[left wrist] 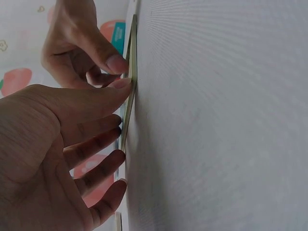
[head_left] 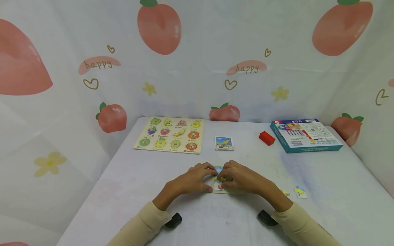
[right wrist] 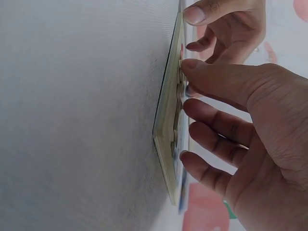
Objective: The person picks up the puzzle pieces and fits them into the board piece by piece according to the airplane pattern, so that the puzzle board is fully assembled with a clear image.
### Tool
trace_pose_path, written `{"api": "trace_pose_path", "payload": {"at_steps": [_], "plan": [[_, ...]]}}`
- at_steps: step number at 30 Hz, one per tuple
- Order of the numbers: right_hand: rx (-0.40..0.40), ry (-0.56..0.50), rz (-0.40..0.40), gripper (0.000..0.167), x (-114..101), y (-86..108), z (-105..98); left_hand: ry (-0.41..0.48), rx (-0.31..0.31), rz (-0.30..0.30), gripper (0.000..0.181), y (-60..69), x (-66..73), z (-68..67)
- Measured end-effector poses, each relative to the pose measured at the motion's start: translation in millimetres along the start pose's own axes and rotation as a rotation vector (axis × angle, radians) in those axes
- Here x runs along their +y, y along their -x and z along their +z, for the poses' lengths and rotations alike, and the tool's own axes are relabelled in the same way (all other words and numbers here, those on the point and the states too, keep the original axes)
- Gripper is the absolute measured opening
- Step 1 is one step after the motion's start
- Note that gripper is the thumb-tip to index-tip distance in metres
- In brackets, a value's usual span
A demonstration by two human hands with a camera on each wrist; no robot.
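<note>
A small square puzzle board with a pale wooden rim lies flat at the middle of the table, pieces with blue, yellow and red print inside it. The left hand spans the board's left side, thumb at the near left corner and fingertips on the left part. Over the board's right part, the right hand touches the pieces with thumb and fingertips. In the left wrist view the left hand has its thumb on the board's edge. The right wrist view shows the right hand with its fingers against the pieces.
Two loose puzzle pieces, one farther right, lie beside the right forearm. Behind the board sits an airplane picture card. A fruit board lies back left; a red block and a flat box are back right.
</note>
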State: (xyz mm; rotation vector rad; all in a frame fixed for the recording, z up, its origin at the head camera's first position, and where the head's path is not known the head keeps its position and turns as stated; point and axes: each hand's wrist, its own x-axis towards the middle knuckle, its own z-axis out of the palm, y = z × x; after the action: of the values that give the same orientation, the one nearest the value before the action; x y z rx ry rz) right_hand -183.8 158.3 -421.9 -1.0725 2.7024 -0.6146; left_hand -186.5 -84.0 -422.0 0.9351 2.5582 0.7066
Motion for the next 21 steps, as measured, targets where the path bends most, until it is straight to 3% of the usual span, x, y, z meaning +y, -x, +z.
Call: {"api": "trace_pose_path", "payload": {"at_steps": [13, 21], "plan": [[0.009, -0.014, -0.005, 0.018, 2.3, -1.3, 1.1, -0.011, 0.002, -0.003, 0.055, -0.2, -1.0, 1.2], [0.061, 0.018, 0.014, 0.022, 10.2, 15.2, -5.5, -0.04, 0.023, -0.018, 0.048, -2.1, 0.2, 2.4]]}}
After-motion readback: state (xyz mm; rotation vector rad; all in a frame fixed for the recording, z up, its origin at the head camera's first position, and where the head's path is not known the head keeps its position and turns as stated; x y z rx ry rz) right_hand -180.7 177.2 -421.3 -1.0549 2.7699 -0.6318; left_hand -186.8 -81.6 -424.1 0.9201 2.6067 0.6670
